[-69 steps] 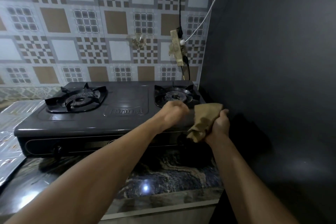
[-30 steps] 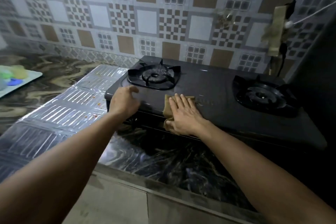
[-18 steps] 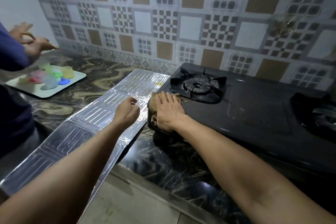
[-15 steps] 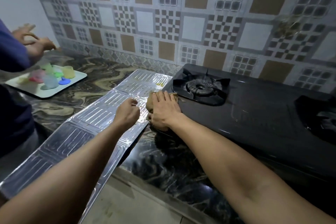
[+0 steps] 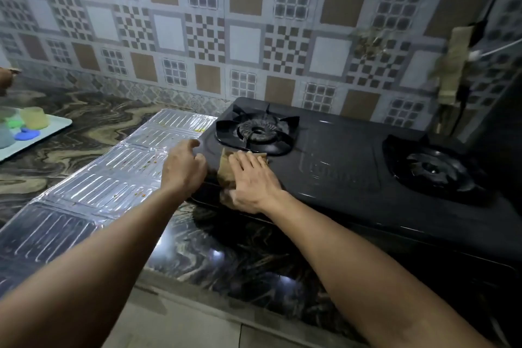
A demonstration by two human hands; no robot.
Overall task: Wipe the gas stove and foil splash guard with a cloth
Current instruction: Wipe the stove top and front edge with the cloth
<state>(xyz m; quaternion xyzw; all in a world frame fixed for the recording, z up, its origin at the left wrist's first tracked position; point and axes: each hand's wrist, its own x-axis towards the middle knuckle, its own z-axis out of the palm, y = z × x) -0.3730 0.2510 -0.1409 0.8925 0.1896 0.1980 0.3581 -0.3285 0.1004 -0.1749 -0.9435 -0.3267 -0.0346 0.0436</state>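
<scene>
A person's right hand (image 5: 252, 181), fingers flat and spread, presses a tan cloth (image 5: 228, 167) onto the front left corner of a black gas stove (image 5: 339, 167), just before its left burner (image 5: 255, 133); the folded cloth runs front to back, its far edge toward the tiled wall. The left hand (image 5: 185, 169), fingers loosely curled and grasping nothing, rests at the stove's left edge beside the foil splash guard (image 5: 93, 189), lying flat and lengthwise along the marble counter (image 5: 93, 127). Half a second earlier, hand and cloth sat further left at the stove's very edge.
</scene>
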